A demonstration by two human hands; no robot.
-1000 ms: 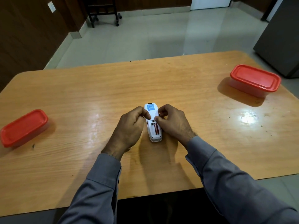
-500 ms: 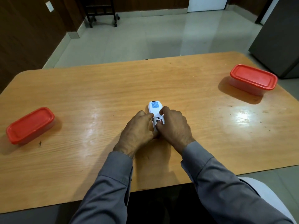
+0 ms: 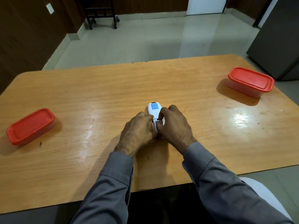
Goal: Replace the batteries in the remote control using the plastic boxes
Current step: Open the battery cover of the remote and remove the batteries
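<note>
Centrally on the wooden bench (image 3: 97,97) lies the white remote control (image 3: 155,111), face down, its long axis running away from the person, and both hands close over its near half. The left hand (image 3: 137,133) comes in from the near left with the wrist low and the knuckles up; its fingers (image 3: 145,116) are curled tight against the remote's left edge, gripping it. The right hand (image 3: 175,126) mirrors it from the near right, fingers bent over the remote's right edge and the thumb tucked down into the open battery bay, where a sliver of the dark slot shows between the two hands. Whether a battery sits under the thumb cannot be told. Grey sleeves (image 3: 226,188) cover both forearms, which angle in from the near edge of the bench toward the remote.

On the far end of the remote's back is a blue label (image 3: 154,106) with lines of white print, too small to read.

Well to the left of the remote, slightly nearer the person, sits a plastic box with a red lid (image 3: 30,126), closed. Well to the right of the remote and farther off stands the second red-lidded plastic box (image 3: 250,79), also closed, near the bench's far right corner
</note>
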